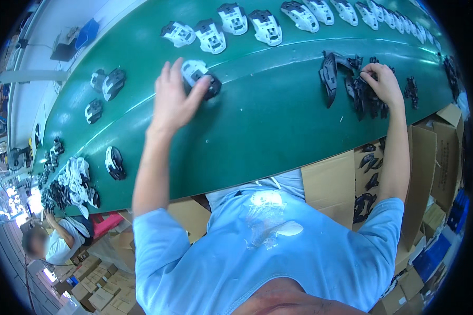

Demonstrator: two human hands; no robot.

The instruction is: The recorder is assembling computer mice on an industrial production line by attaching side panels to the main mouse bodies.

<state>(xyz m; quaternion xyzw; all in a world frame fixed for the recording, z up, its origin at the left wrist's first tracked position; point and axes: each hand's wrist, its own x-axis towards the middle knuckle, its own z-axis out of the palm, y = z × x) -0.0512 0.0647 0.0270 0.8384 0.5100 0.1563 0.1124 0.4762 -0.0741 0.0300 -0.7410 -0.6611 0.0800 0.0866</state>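
A white and black shell point(194, 71), shaped like a computer mouse, lies on the green work surface at the centre left. My left hand point(172, 100) is beside it, fingers stretched out and spread, with the thumb over the shell's dark end. Further right, my right hand point(383, 84) reaches into a heap of black plastic parts point(358, 94), thumb and forefinger drawn together. What sits between those fingertips is too small to make out. A long curved black piece point(329, 79) lies at the heap's left side.
White and black shells point(268, 27) line the far side. Darker shells point(113, 84) and a single shell point(114, 163) lie left, near a mixed pile point(76, 178). Black parts point(411, 92) lie right. Cardboard boxes point(328, 184) stand below the near edge. Another person point(68, 236) works at lower left.
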